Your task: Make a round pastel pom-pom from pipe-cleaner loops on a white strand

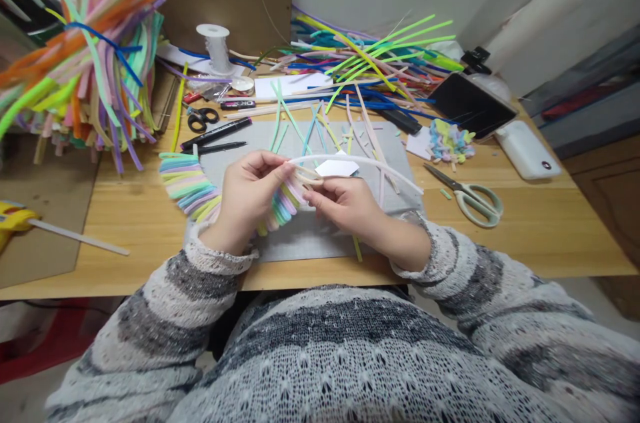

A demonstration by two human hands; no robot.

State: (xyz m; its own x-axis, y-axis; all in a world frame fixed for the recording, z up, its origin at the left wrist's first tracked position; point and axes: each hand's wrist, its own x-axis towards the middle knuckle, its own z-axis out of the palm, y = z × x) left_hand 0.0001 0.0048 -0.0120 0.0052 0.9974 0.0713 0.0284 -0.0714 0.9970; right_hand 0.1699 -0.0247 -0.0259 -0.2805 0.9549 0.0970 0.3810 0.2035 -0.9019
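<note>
My left hand pinches a pale pipe cleaner between thumb and forefinger; its free end arches away to the right. A striped pastel strip of pipe cleaners runs under that hand and comes out at its right side. My right hand is closed, thumb against forefinger, at the looped cream part of the pipe cleaners between the two hands. Which strands each fingertip grips is partly hidden. Just beyond the right fingers shows a white paper piece. A grey cutting mat lies beneath both hands.
Scissors lie at the right, beside a white device and a dark-screened phone. At the left are a big pipe cleaner bundle and a yellow glue gun. Markers, small black scissors and a spool stand behind.
</note>
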